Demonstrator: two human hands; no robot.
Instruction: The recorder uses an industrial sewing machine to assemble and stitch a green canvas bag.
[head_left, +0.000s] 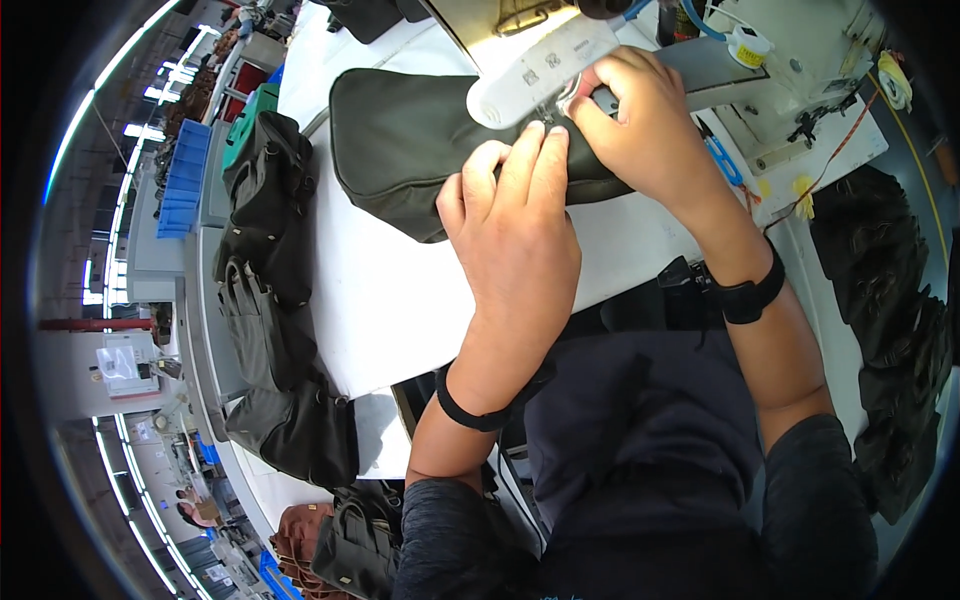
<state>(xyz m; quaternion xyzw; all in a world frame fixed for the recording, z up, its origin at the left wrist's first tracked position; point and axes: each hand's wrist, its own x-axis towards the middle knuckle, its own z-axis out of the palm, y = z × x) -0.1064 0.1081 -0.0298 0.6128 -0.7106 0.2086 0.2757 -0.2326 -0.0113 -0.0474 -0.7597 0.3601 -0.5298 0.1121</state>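
Observation:
A dark olive bag (400, 125) lies on the white table, its right part under the head of a sewing machine (545, 75). My left hand (515, 215) rests on the bag's near side, fingers stretched out and tips close to the presser foot (550, 112). Thumb and forefinger of my right hand (640, 115) are pinched together just right of the presser foot. What they hold, if anything, is too small to make out. The bag's far right part is hidden behind the machine and my right hand.
Several dark bags (270, 300) are lined up along the table's left side, with a reddish-brown bag (300, 540) at the lower left. A blue-handled tool (722, 160) lies right of my right wrist. Dark pieces (885, 320) are heaped at the far right. Blue bins (183, 180) stand beyond the bags.

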